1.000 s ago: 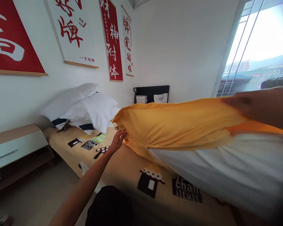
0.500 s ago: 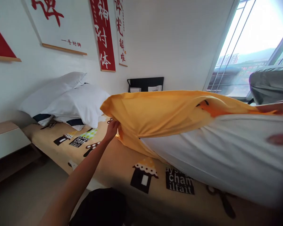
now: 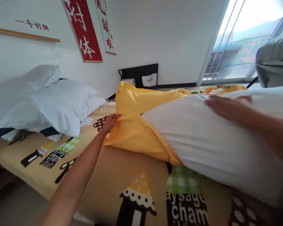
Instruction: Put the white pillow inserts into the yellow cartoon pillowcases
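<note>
Left hand [image 3: 110, 121] closed, pinching the yellow cover [image 3: 134, 131] at its far-left corner on the bed [image 3: 113, 175]. Right hand [image 3: 224, 105] flat, open on white duvet [image 3: 217, 141]. Cover likely soft, light, floppy; grip corners.

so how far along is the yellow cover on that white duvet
Early to midway. Done: the far corner of the yellow cover sits over the white duvet. In hand: the left hand grips that cover's edge; the right hand presses on the duvet. Left: most of the duvet lies bare on the bed sheet.
</note>
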Available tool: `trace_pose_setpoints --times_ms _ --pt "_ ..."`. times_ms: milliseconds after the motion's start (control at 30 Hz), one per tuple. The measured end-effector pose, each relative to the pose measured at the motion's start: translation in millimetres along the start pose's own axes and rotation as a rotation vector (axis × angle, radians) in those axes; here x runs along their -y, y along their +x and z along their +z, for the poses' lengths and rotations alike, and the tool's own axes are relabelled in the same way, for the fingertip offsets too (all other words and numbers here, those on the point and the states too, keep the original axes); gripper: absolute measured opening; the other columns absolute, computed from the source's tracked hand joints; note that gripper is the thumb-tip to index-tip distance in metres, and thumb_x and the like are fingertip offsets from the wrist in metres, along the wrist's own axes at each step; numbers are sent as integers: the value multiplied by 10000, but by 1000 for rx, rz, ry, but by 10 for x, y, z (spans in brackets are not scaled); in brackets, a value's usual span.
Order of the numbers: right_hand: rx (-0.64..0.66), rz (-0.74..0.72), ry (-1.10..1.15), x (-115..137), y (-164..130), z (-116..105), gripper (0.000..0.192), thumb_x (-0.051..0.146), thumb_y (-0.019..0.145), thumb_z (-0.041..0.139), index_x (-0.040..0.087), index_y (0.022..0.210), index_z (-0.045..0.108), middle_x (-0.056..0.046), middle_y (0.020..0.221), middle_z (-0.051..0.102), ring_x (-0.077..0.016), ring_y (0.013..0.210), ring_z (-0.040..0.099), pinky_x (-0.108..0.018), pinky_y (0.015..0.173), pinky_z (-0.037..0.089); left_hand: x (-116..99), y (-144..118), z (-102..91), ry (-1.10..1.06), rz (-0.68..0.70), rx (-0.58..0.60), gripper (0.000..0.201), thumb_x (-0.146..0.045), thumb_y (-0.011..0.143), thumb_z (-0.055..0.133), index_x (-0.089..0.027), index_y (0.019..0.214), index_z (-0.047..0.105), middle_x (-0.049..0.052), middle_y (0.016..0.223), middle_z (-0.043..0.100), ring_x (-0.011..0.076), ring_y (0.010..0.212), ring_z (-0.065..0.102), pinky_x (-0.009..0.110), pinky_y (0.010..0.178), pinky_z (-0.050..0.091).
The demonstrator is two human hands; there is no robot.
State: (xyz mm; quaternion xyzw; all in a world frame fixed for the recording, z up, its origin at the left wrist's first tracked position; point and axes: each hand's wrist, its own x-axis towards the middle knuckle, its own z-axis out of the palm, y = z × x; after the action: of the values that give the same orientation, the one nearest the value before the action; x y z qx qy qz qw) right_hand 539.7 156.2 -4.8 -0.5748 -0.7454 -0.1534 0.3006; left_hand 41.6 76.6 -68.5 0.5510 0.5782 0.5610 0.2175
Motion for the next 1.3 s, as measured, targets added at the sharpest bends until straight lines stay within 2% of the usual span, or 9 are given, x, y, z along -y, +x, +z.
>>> trace_pose_setpoints --times_ms 100,200,400,467,600,900,1000,1200,1300 --pt "178 15 -55 99 -253 332 528 553 902 339 155 1060 648 -185 1121 672 -300 1039 597 -474 870 326 50 -67 205 1 32 11 394 -561 827 513 -184 798 624 40 826 648 197 826 575 283 726 435" --pt "206 11 -27 169 -475 340 516 514 908 337 175 1178 616 -161 1214 640 -300 1097 580 -469 903 348 107 -229 221 42 29 64 350 -524 756 637 -198 884 638 37 917 659 203 883 586 281 771 432" --pt "-185 -190 16 817 -1196 -85 450 471 926 337 188 809 666 -133 962 696 -255 945 623 -368 843 436 310 -419 -137 72 -139 6 351 -475 609 764 -181 655 577 -15 664 572 162 684 530 237 606 385" --pt "1 -196 -51 1107 -1529 -127 438 483 922 384 212 672 622 -90 750 688 -241 746 652 -333 673 454 382 -464 -196 -3 -201 28 399 -524 605 752 -174 656 569 -23 633 560 141 623 520 229 563 386" --pt "420 -111 -217 1449 -1937 -31 406 503 918 439 165 831 647 -110 675 686 -295 618 669 -334 515 426 440 -505 -109 -188 -315 -16 454 -574 626 722 -162 754 580 7 684 621 139 608 574 251 572 456" --pt "414 -89 -267 1341 -1768 97 254 170 887 448 154 803 687 -135 753 720 -274 732 705 -327 612 473 10 -420 260 -527 -331 -217 168 -312 710 691 -179 786 624 4 699 678 151 639 634 253 597 509" --pt "311 -94 -267 1175 -1660 -49 252 193 870 454 172 830 702 -114 752 718 -264 710 695 -325 614 462 -230 -360 141 -645 -312 -243 87 -267 764 624 -187 796 613 21 722 684 166 676 650 271 629 524" --pt "-290 60 101 700 -1332 -462 276 278 832 377 174 814 632 -125 882 656 -247 811 600 -351 709 456 -444 -319 -193 -747 -360 -139 264 -395 838 539 -165 934 628 84 810 707 262 757 679 417 664 556" --pt "-426 175 289 636 -1207 -540 234 312 793 386 188 791 585 -102 881 617 -229 833 557 -351 751 442 -443 -392 -291 -741 -393 -90 284 -393 860 514 -155 966 626 88 817 705 270 772 680 428 666 560"
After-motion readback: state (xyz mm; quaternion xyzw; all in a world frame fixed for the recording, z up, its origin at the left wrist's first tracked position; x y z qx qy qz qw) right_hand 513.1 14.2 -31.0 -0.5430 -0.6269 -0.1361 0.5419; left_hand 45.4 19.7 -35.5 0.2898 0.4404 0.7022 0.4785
